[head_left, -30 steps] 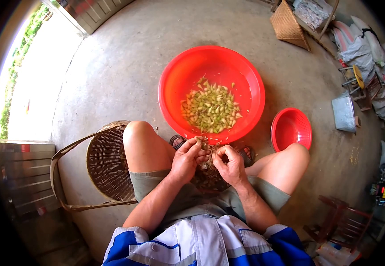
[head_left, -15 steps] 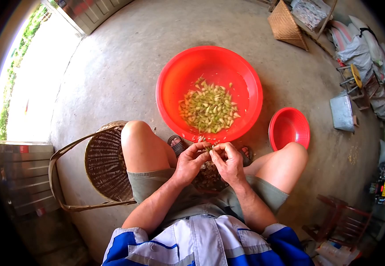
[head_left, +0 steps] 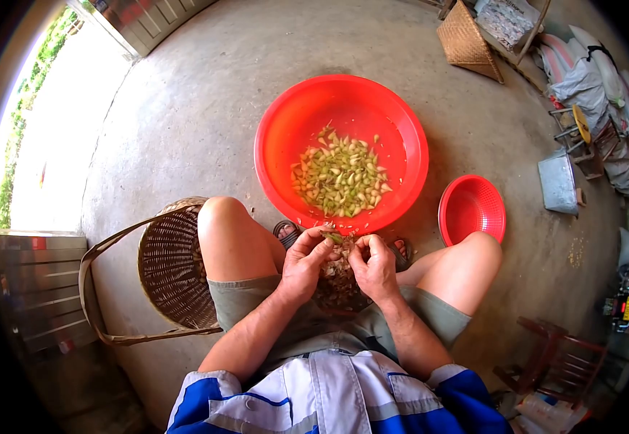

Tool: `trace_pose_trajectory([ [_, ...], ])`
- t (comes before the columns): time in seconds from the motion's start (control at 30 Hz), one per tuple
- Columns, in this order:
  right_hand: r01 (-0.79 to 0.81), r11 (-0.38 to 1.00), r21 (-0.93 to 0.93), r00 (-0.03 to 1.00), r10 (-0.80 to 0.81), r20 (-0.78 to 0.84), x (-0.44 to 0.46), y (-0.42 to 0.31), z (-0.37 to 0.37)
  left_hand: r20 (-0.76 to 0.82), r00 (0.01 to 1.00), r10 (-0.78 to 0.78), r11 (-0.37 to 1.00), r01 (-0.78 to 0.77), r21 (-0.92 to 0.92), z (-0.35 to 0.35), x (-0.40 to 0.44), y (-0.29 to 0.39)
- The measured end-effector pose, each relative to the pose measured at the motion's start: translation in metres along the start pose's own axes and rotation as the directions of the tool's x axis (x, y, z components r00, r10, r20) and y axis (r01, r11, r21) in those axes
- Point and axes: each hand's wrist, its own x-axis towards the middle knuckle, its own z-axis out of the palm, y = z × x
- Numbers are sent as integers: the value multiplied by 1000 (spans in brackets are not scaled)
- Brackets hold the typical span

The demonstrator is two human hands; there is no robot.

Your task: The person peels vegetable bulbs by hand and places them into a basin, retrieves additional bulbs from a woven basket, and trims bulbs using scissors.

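Partway through, it seems: a loose batch of pale yellow-green, teardrop-shaped bulbs [head_left: 340, 177] already sits in the wide, round red plastic basin [head_left: 268, 145], and a heap of dry, papery brown flakes [head_left: 338, 282] lies between the feet. One small greenish-brown bulb [head_left: 335, 236] is unfinished, pinched in the left hand [head_left: 304, 267]; right hand [head_left: 374, 270] just beside, thumb and fingertips together, can't tell if gripping a shred. Amount left in the brown woven wicker basket [head_left: 172, 269] unclear, partly hidden by the knee.
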Motion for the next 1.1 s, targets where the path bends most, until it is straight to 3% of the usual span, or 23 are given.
trace_pose_trajectory([
  [0.1, -34, 997, -64, 995, 40, 93, -1, 7, -1, 57, 997, -48, 982, 57, -177, 0, 0, 5],
  [0.2, -11, 995, -103, 971, 35, 238, -2, 3, -1, 96, 988, -121, 971, 137, -194, 3, -2, 11],
  [0.33, 168, 959, -228, 964, -112, 240, -13, 15, 5, 123, 980, -157, 965, 178, -193, -3, -1, 11],
  [0.43, 64, 981, -181, 946, -2, 323, -17, 18, 8, 133, 978, -160, 962, 185, -200, -3, -2, 12],
  [0.53, -110, 972, -209, 830, 205, 518, -14, -1, 0, 129, 981, -148, 962, 173, -210, -4, -2, 9],
  [0.63, 154, 981, -116, 913, -96, 397, -18, 11, 7, 129, 985, -112, 965, 139, -224, -5, -1, 8],
  [0.73, -91, 969, -230, 850, 196, 488, -14, -4, -4, 104, 990, -98, 961, 121, -249, -4, -2, 9],
  [0.83, 120, 987, -103, 929, -75, 361, -10, 7, -8, 59, 992, -109, 972, 119, -203, -1, -5, 10],
  [0.97, 2, 991, 137, 984, -26, 174, -5, 1, -9, 44, 995, -91, 995, 93, -36, -3, -6, 5],
  [1.1, -144, 962, 234, 973, 94, 213, -1, -3, -15, 78, 995, -66, 978, 49, 203, 2, -9, 5],
])
